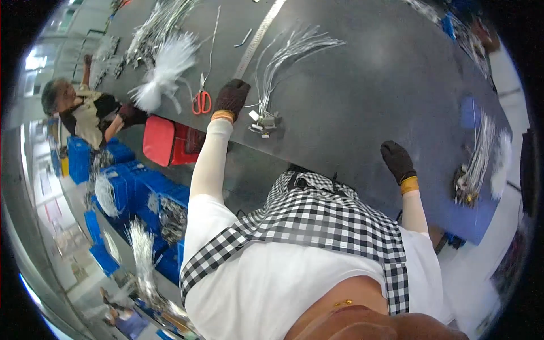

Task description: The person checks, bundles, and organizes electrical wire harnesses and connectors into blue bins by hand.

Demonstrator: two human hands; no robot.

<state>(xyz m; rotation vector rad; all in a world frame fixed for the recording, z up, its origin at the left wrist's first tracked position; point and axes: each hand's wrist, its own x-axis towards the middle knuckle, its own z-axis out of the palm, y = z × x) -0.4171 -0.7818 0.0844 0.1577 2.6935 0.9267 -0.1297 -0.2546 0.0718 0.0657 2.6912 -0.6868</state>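
Note:
My left hand [231, 98], in a dark brown glove, is at the near end of a long metal ruler [256, 48] on the dark table. Its fingers are curled, and what they hold, if anything, is hidden. Just right of it lies a bundle of thin whitish wires [277, 65] with small white connectors [263, 122] at its near end. Red-handled scissors [202, 102] lie to the left of this hand. My right hand [398, 161], gloved alike, rests near the table's front edge, holding nothing, its fingers loosely apart.
A white fluffy bundle [165, 71] and more wires [161, 25] lie at the far left. Another wire bundle [475, 161] is at the right. A red stool [161, 141] and blue crates [133, 184] stand left. A co-worker [85, 110] sits at the table's left side.

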